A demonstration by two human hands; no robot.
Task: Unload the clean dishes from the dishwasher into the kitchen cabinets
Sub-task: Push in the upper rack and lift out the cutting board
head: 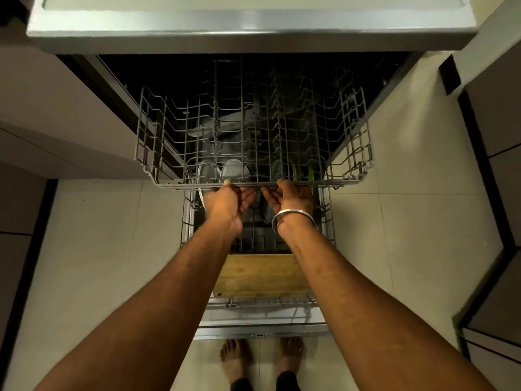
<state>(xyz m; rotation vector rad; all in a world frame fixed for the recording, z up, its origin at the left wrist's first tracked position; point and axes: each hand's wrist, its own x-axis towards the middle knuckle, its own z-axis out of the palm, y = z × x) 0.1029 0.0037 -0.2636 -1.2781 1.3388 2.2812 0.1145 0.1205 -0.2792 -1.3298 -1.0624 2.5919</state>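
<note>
The dishwasher's grey wire upper rack (342, 180) is pulled out and looks bare. My left hand (225, 203) and my right hand (293, 197) meet its front rail near the middle, thumbs on top and fingers curled underneath, holding it. A steel bangle sits on my right wrist. Below, the lower rack (186, 221) is also out. It carries a wooden cutting board (259, 275) standing at the front, pale plates (234, 172) further back and green-rimmed items (310, 173) on the right.
The open dishwasher door (262, 325) lies flat just ahead of my bare feet (262, 359). A steel-edged countertop (152, 32) overhangs the machine. Cabinet fronts (42, 131) flank the left side, dark-trimmed units (496, 193) the right, with tiled floor between.
</note>
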